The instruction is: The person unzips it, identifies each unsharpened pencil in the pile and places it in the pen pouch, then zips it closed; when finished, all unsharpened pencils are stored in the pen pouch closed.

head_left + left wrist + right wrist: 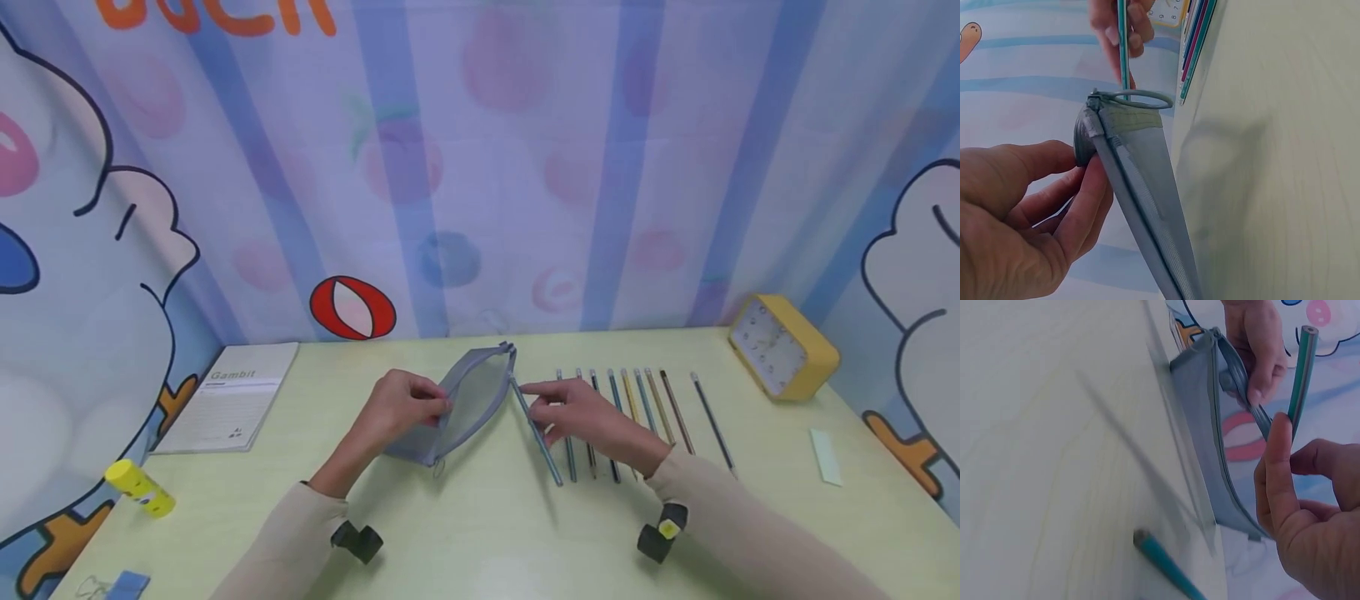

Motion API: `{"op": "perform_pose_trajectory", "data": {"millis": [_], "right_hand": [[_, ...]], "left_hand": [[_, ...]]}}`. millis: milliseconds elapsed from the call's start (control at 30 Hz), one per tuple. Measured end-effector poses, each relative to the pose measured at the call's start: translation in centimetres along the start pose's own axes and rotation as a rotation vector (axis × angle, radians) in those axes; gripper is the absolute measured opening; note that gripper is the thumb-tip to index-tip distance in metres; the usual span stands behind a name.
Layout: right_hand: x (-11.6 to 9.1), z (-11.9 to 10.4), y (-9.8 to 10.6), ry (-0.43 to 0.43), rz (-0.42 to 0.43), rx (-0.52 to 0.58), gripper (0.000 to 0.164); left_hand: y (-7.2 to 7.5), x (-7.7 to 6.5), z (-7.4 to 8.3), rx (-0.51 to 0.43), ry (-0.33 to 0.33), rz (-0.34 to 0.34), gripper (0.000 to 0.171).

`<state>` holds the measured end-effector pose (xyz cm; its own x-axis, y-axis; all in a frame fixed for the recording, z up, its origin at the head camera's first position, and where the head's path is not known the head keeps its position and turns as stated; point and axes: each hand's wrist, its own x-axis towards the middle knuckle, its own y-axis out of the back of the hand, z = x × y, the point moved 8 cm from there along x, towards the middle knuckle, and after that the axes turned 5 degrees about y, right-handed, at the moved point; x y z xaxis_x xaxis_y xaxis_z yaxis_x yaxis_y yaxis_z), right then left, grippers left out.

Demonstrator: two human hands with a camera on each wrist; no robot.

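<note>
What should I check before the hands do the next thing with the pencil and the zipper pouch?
1. Gray zipper pouch mouth spread apart: ok.
2. Left hand pinching the pouch's rim: ok.
3. Right hand holding the teal pencil: ok.
4. Teal pencil completely inside the pouch: not ok, most of it is outside.
5. Pencil's far end past the rim: cannot tell, it only overlaps the rim in the head view.
6. Other pencils lying on the table: ok.

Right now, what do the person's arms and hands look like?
The left sleeve and right sleeve are plain beige. The left hand and right hand wear no gloves. Each wrist has a blocky black camera; the right one carries a yellow spot.
</note>
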<state>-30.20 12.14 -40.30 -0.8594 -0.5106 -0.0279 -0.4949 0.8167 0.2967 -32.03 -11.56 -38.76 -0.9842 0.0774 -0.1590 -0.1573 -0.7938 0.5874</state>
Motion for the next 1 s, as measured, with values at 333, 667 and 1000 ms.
{"op": "perform_pose_trajectory", "data": {"millis": [333,667,1000], "right_hand": [[4.0,-0.8,-2.8,-0.048,0.058,0.044,0.052],[7.1,-0.7,-3.7,-0.106,0.177,-0.04,0.019],[8.2,-1.0,-4.2,-0.046,0.274,-0.149,0.026]], "left_hand": [[-0.6,0.0,0.1,-0.037,-0.009,-0.008,0.014],[-0.7,0.0,0.7,-0.035,-0.018,0.006,0.012],[-1.0,0.2,0.8,-0.075,-0.021,0.003,0.011]]}}
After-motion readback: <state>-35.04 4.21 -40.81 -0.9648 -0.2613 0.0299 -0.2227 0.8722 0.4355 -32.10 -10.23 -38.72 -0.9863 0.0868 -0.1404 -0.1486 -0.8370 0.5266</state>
